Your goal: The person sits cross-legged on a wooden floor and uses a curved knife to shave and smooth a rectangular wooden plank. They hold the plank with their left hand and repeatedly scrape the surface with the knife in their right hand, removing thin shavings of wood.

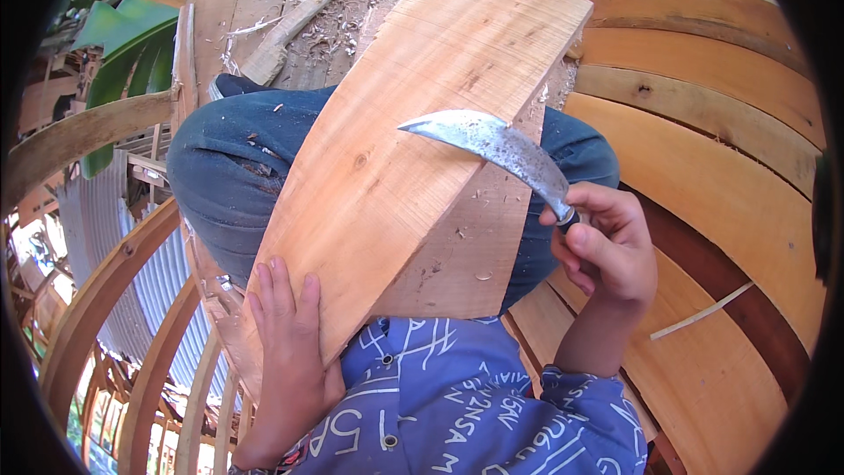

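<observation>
A long, light-brown wooden board [387, 132] lies slanted across my lap, its far end up to the right. My left hand [290, 325] rests on its near left end with the fingers stretched out over the wood; the thumb is partly hidden. In my right hand [615, 242] is a curved knife [505, 149], gripped by its short dark handle. Its blade, shiny at the tip and spotted grey further back, points left above the board's right edge. I cannot tell whether it touches the wood. Beneath the board sits a second, wider wooden piece [466, 251].
Wood shavings [352, 13] and a narrow offcut [290, 31] litter the plank floor ahead. Wide planks [703, 149] line my right side, with a thin strip [703, 310] lying there. Wooden rails [110, 295] and corrugated metal sheets [158, 299] are at the left.
</observation>
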{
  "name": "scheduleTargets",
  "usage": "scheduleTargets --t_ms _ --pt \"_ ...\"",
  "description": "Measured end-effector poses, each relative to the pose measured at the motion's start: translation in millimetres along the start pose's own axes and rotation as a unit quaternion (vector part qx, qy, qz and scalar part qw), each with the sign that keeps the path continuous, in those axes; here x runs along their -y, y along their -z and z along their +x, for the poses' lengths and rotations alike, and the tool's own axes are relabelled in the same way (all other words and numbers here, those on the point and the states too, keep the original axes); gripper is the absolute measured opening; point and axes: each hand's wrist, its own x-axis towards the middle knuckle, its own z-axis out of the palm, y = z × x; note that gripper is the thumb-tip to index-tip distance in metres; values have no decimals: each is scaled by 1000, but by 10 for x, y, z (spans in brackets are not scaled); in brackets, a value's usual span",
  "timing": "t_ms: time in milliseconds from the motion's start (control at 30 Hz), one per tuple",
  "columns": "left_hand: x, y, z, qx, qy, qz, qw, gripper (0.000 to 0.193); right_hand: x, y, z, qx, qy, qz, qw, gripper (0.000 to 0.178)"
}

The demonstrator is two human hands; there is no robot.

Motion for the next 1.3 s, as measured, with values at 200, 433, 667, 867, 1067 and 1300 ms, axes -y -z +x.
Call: scheduleTargets --t_ms 200,433,667,867,1067,1300 --pt "66 -34 -11 -22 -16 -15 1000 81 308 658 126 -348 132 67 926 24" --pt "21 -29 0 -17 -1 -17 1000 82 38 41 51 91 -32 63 993 21" --pt "33 0 15 -6 -16 2 1000 83 151 537 124 -84 48 21 995 28" --pt "55 -3 -11 -8 -4 -16 1000 83 231 609 321 -308 126 29 943 25" --pt "98 4 -1 -8 -19 -18 1000 79 279 621 -92 -150 130 83 977 25" --pt "41 0 -18 -16 -7 -12 1000 82 269 404 260 -46 10 16 999 24"
